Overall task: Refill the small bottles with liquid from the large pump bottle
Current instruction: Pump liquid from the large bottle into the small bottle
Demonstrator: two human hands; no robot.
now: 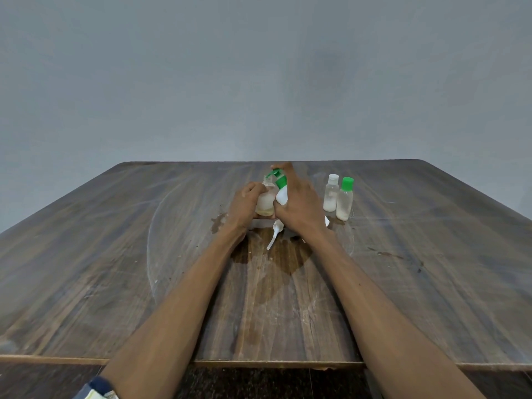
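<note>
My left hand (247,205) grips a small clear bottle (265,203) that stands open on the table, part full of pale liquid. Right beside it is the large white pump bottle (282,194) with a green pump head. My right hand (299,205) wraps round its body, with a finger on top of the pump. The green nozzle points at the small bottle's mouth. Two more small bottles stand to the right, one with a white cap (331,193) and one with a green cap (345,199), both holding whitish liquid.
A white cap with a long spout (275,232) lies on the wooden table (115,254) just in front of my hands. Dark wet patches (267,254) spread on the wood near it. A grey wall stands behind the table's far edge.
</note>
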